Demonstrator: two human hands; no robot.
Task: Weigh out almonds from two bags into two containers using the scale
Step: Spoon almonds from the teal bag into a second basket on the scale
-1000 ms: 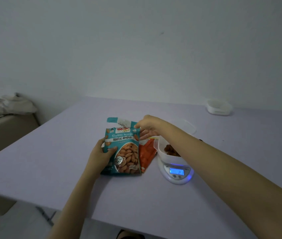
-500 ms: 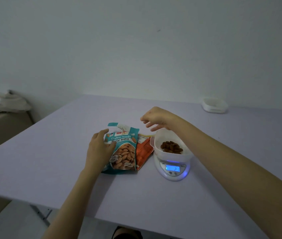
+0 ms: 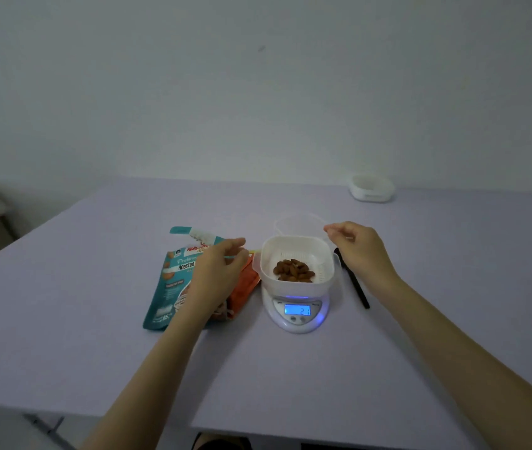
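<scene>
A teal bag of roasted almonds (image 3: 173, 277) lies flat on the table, partly over an orange bag (image 3: 247, 285). My left hand (image 3: 216, 271) hovers above both bags with fingers apart, holding nothing. A white container (image 3: 297, 248) with a small heap of almonds (image 3: 294, 271) stands on the white scale (image 3: 297, 315), whose blue display reads 21. My right hand (image 3: 360, 250) is just right of the container, fingers loosely curled, with nothing seen in it. A second white container (image 3: 372, 188) sits at the far right of the table.
A clear lid (image 3: 297, 222) lies behind the scale, near my right fingertips. A thin black stick (image 3: 355, 287) lies right of the scale, partly under my right wrist. The lilac table (image 3: 95, 336) ends at its front edge near my elbows.
My left hand has let go of the teal bag, which now lies flat. My right hand has moved from above the bags across to the right side of the container.
</scene>
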